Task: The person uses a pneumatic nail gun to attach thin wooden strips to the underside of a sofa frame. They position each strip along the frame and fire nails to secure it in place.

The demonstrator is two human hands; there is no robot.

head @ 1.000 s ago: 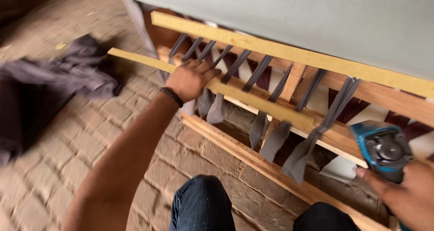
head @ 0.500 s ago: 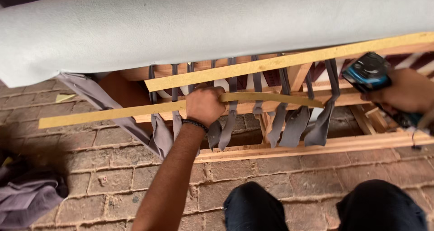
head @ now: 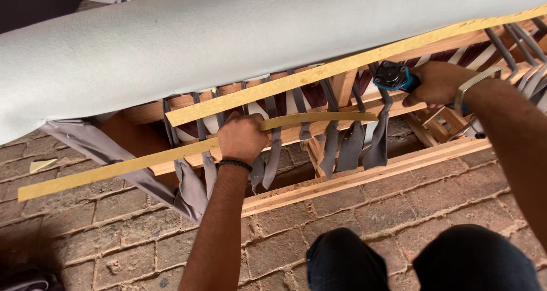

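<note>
left hand (head: 242, 138) is gripping a thin wooden strip (head: 114, 168); right hand (head: 436, 84) is holding a blue-black power tool (head: 394, 76) just above the grey straps (head: 350, 145).

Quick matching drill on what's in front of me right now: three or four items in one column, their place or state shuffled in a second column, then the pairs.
Column one:
1. left hand
2. right hand
3. grey straps
4. grey upholstery

Column two:
A. hanging loose from the wooden frame
B. gripping the thin yellowish strip
C. covering the top of the frame
D. holding a blue and black power tool

Pairs: 1-B, 2-D, 3-A, 4-C
</note>
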